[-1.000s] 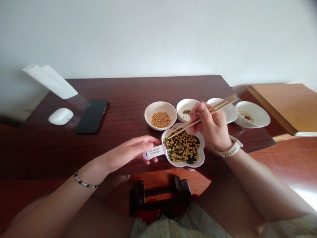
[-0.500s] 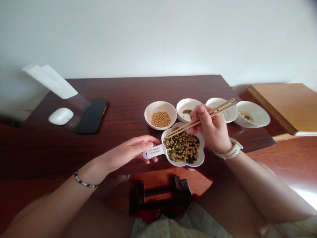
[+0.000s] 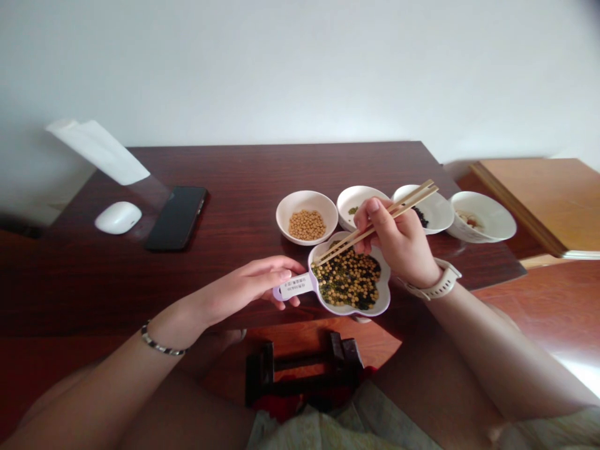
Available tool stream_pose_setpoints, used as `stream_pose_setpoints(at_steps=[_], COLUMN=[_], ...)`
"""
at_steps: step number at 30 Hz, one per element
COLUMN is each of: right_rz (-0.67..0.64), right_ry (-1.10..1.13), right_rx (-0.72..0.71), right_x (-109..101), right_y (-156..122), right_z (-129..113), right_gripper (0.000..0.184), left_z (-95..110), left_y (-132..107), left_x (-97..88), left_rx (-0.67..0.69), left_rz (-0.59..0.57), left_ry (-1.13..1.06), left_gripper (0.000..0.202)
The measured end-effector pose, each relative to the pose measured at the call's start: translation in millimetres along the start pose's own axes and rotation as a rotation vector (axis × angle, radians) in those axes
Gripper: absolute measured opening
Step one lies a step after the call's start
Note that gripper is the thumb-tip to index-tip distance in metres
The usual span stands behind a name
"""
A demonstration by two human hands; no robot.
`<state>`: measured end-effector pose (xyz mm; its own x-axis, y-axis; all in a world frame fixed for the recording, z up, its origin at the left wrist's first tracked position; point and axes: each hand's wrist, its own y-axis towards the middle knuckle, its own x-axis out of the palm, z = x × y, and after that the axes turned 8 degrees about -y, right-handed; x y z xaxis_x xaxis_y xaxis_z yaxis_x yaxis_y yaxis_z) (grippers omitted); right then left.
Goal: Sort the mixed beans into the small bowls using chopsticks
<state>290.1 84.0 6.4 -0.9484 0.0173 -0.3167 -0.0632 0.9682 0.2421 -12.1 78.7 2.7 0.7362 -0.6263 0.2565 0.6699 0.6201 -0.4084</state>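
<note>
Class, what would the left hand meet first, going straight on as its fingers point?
The left hand would probably meet the flower-shaped dish, whose handle it holds; depth is unclear.

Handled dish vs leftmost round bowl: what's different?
The handled dish has a scalloped rim; the leftmost bowl has a round one. The dish holds mixed yellow, green and dark beans; the bowl shows only yellow beans. The left hand grips the dish by its labelled handle; the bowl stands on the table, untouched. Both are white inside and hold beans.
</note>
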Motion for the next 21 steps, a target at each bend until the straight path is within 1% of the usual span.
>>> stream_pose_setpoints(at_steps=[8, 14, 21], right_rz=[-0.07, -0.118, -0.13], right_ry=[0.045, 0.083, 0.135], right_rx=[0.053, 0.086, 0.131], right_x=[0.2, -5.0, -9.4], right_y=[-0.9, -2.8, -6.8], right_z=[-2.0, -5.5, -0.1], right_gripper=[0.053, 0.054, 0.052], left_z=[0.9, 1.8, 0.6], left_y=[1.5, 4.6, 4.4], left_x=[0.9, 1.5, 2.7], left_rx=[-0.006, -0.016, -0.013], left_rz=[-0.009, -0.009, 0.009], left_ry=[0.012, 0.011, 0.005], left_gripper=[0.039, 0.04, 0.041])
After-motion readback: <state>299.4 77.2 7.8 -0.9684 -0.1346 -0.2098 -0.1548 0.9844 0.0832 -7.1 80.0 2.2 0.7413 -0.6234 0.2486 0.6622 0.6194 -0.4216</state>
